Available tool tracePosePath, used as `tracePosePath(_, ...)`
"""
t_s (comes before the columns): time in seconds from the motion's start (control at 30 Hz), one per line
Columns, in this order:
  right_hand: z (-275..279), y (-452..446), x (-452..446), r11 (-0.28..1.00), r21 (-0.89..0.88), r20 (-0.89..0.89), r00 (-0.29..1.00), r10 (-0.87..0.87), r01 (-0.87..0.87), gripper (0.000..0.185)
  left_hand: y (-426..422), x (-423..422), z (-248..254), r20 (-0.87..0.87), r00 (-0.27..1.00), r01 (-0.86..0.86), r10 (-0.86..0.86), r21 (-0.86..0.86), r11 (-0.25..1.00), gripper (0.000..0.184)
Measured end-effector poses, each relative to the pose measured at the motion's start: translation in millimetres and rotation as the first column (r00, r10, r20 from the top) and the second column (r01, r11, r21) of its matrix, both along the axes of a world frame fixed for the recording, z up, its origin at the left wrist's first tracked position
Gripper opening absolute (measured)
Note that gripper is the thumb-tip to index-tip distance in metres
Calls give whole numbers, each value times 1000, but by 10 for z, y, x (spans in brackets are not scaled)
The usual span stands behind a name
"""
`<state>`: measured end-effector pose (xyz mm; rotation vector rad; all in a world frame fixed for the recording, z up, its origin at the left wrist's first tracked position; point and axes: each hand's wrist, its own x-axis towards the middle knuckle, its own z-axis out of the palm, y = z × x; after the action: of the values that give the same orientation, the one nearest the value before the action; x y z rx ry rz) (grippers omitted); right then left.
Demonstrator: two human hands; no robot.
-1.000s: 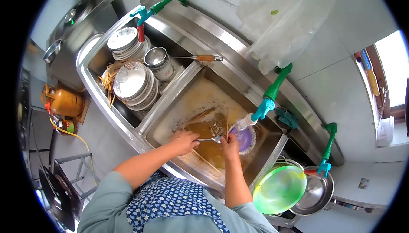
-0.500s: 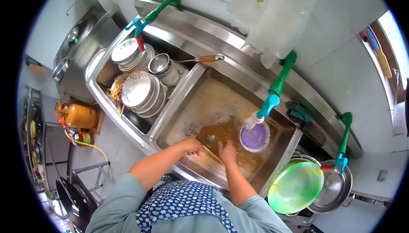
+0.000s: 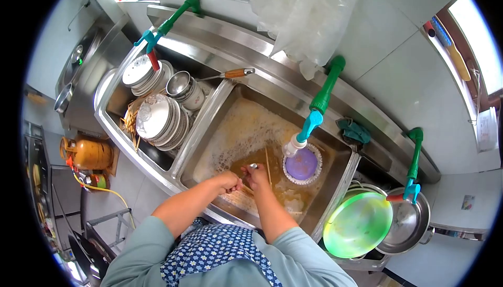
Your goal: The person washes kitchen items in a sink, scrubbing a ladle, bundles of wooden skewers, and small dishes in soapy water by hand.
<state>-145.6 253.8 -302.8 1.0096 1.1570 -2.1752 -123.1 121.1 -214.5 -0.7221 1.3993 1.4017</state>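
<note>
Both hands are over the soapy brown water in the right-hand sink basin [image 3: 214,110]. My left hand [image 3: 228,182] is closed near the front wall, and what its fingers hold is hidden. Close beside it, my right hand [image 3: 257,177] is closed around a small shiny metal piece [image 3: 254,166], perhaps the end of a spoon. A thin chopstick [image 3: 268,164] stands out of the water just right of that hand. Farther right, a purple bowl [image 3: 302,165] sits in a clear, scalloped-edged dish [image 3: 318,170] beneath the middle tap [image 3: 311,124].
Stacked plates [image 3: 154,117], metal cups [image 3: 179,84] and a bunch of chopsticks [image 3: 130,120] fill the left basin. A wooden-handled utensil [image 3: 238,73] lies across the divider. To the right are a green basin [image 3: 358,225], a steel pot [image 3: 411,229] and a teal cloth [image 3: 353,131].
My right hand has moved left, close to my left hand, and has closed around the metal piece. The chopstick now stands out of the water. The whole view has shifted slightly.
</note>
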Motion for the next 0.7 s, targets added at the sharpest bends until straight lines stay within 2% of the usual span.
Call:
tracePosePath(0.03, 16, -1, -21, 1000, 0, -2, 1000, -1, 1, 13, -20, -4, -7, -2, 1000, 1, -1, 0, 1000, 17)
tracePosePath(0.1, 53, 41, -13, 988, 48, 65, 987, 146, -150, 22, -19, 48, -12, 4, 999, 40, -40, 52, 998, 17)
tracePosePath(0.13, 74, 85, -9, 988, 50, 71, 987, 145, -149, 22, 8, 81, -12, 10, 999, 41, -41, 55, 998, 17)
tracePosePath(0.2, 105, 156, -77, 952, 143, 103, 961, 257, -270, 22, 57, 89, -18, -3, 1000, -13, 13, 53, 999, 19)
tracePosePath(0.23, 115, 137, -59, 953, 145, 106, 961, 254, -268, 22, 75, 108, -46, 0, 1000, -10, 10, 55, 998, 19)
tracePosePath(0.3, 127, 54, -40, 996, 14, 136, 987, -89, 88, 22, 102, 105, -138, -61, 998, -2, 1, -22, 1000, 22)
tracePosePath(0.33, 139, 33, -4, 996, 10, 133, 987, -86, 85, 22, 91, 98, -189, -64, 998, -5, 3, -26, 1000, 22)
tracePosePath(0.37, 154, 10, 67, 986, -121, 67, 990, 126, -118, 24, 79, 82, -243, -110, 993, -55, 49, -49, 997, 25)
tracePosePath(0.4, 185, -10, 120, 918, -234, -21, 946, 324, -320, 26, 87, 71, -193, -152, 984, -105, 94, -68, 992, 28)
tracePosePath(0.43, 206, -13, 149, 915, -238, -18, 944, 330, -324, 26, 110, 88, -144, -147, 984, -111, 99, -72, 991, 28)
tracePosePath(0.53, 213, 23, 116, 926, -256, 9, 957, 291, -279, 24, 138, 105, -134, -195, 974, -152, 118, -171, 973, 28)
tracePosePath(0.6, 212, 62, 16, 1000, -24, 260, 966, 13, -7, 15, 147, 151, -270, -240, 971, -68, 19, -198, 978, 23)
tracePosePath(0.63, 239, 57, 81, 1000, -26, 259, 966, 10, -3, 15, 140, 153, -282, -241, 970, -64, 14, -200, 978, 23)
tracePosePath(0.7, 313, 43, 256, 943, -156, -1, 955, 297, -294, 9, 128, 140, -285, -242, 967, -138, 79, -238, 961, 15)
